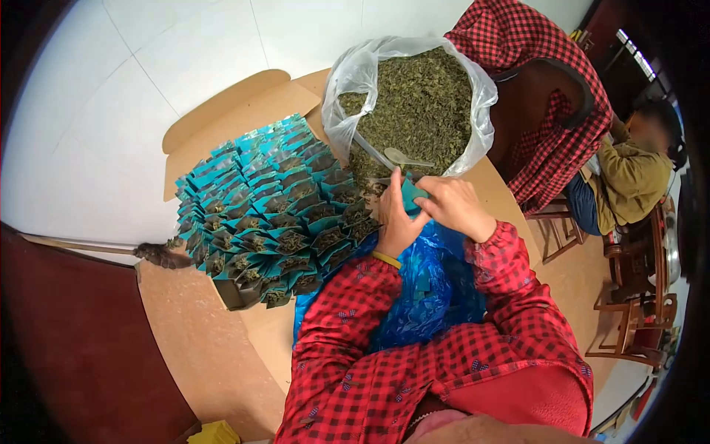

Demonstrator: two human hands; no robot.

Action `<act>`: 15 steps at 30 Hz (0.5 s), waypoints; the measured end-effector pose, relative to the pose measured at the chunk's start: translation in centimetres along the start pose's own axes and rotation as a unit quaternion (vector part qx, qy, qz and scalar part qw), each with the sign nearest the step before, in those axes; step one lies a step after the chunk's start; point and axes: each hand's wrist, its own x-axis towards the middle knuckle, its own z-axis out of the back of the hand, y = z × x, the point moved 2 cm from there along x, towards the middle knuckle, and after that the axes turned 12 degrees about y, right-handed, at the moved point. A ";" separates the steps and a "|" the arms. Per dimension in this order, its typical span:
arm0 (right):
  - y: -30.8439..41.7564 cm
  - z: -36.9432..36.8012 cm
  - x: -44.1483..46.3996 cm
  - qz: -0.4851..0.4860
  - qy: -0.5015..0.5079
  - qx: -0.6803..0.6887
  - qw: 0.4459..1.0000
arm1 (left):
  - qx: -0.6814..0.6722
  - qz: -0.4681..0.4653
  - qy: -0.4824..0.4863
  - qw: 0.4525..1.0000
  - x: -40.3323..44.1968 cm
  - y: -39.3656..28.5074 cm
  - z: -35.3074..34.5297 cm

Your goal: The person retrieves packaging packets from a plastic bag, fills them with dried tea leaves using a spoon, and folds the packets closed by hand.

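Observation:
Between my left hand [398,222] and my right hand [457,203] is a small teal packet [412,194], pinched by the fingers of both. Just beyond my fingertips a pale plastic spoon [407,158] lies on dried green leaves [425,96] that fill a clear plastic bag [484,111]. To the left of my hands, many teal packets [274,196] stand upright in tight rows, open at the top with dried leaves showing. Below my wrists a blue plastic bag [425,296] lies with teal pieces inside; its contents are partly hidden.
A cardboard flap [222,111] rises behind the packet rows. A chair draped with red checked cloth [518,37] stands beyond the leaf bag. At the right a person in an olive top [629,177] sits near wooden chairs [629,325]. Something yellow [213,434] lies at the bottom left.

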 end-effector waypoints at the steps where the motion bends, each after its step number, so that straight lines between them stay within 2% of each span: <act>1: -0.4 -0.1 -0.1 0.009 -0.014 0.003 1.000 | -0.006 -0.008 0.007 1.000 0.1 -0.1 0.2; 2: -0.5 -0.2 -0.2 0.017 -0.027 0.008 0.999 | 0.000 -0.009 0.006 1.000 0.0 0.2 0.2; 5: -0.6 0.3 -1.0 0.058 -0.054 0.025 0.996 | -0.165 0.055 0.027 0.984 0.5 -0.5 -0.1; 10: -0.6 1.6 -2.1 0.122 -0.121 0.058 0.983 | -0.149 0.036 0.031 0.988 0.1 -3.6 1.2; 11: -0.7 1.1 -2.4 0.124 -0.125 0.062 0.982 | -0.176 0.069 0.025 0.982 -0.7 -2.4 0.4; 13: -2.0 -0.7 -2.0 0.056 -0.043 0.114 0.991 | -0.231 0.129 0.012 0.964 -0.8 -1.1 -0.4; 14: -2.6 -1.2 -1.5 0.025 -0.001 0.138 0.990 | -0.225 0.124 0.010 0.967 -0.3 -1.0 -0.2; 15: -2.4 -0.9 -1.1 0.031 -0.003 0.140 0.990 | -0.258 0.112 0.007 0.960 0.2 -2.1 0.4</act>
